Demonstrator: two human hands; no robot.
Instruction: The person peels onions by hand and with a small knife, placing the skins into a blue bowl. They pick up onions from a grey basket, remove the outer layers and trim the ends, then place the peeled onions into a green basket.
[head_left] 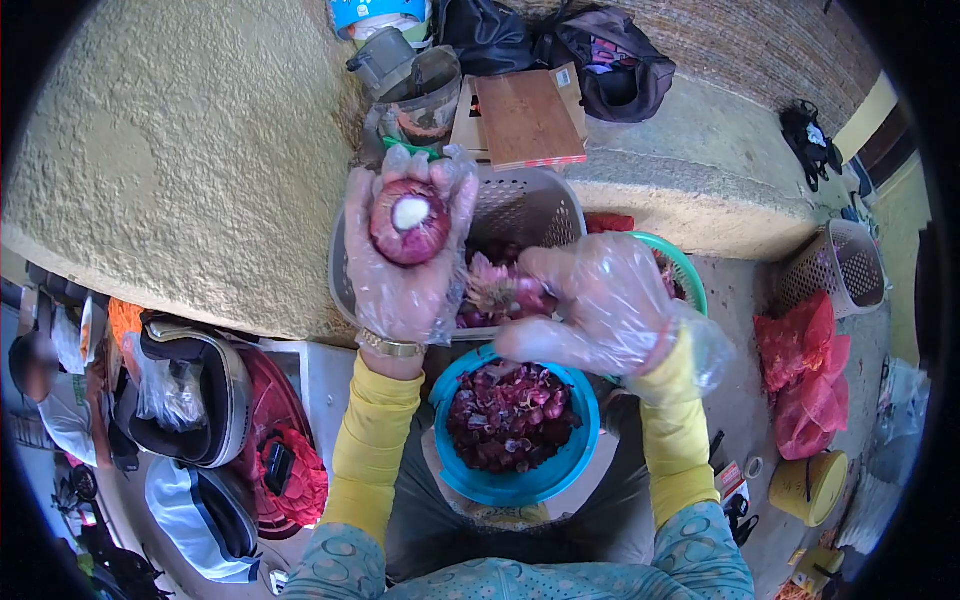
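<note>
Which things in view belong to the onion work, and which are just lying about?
In use:
- onion in left hand
- gloves
- blue basin
- crate

Apparently just lying about:
- backpack
- board
- yellow bucket

The gloves (625,285) are glossy, wrinkled plastic, the held onion (410,225) smooth and shiny, the bowl (520,487) plastic, the wall (200,150) rough and matt.

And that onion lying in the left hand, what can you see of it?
The onion is round, glossy and reddish-purple, with a white, roundish patch, probably a cut end, facing the camera. Its underside is hidden. It sits in the grip of the upturned left hand, against a clear plastic glove, and in view overlaps the left part of the grey basket.
</note>
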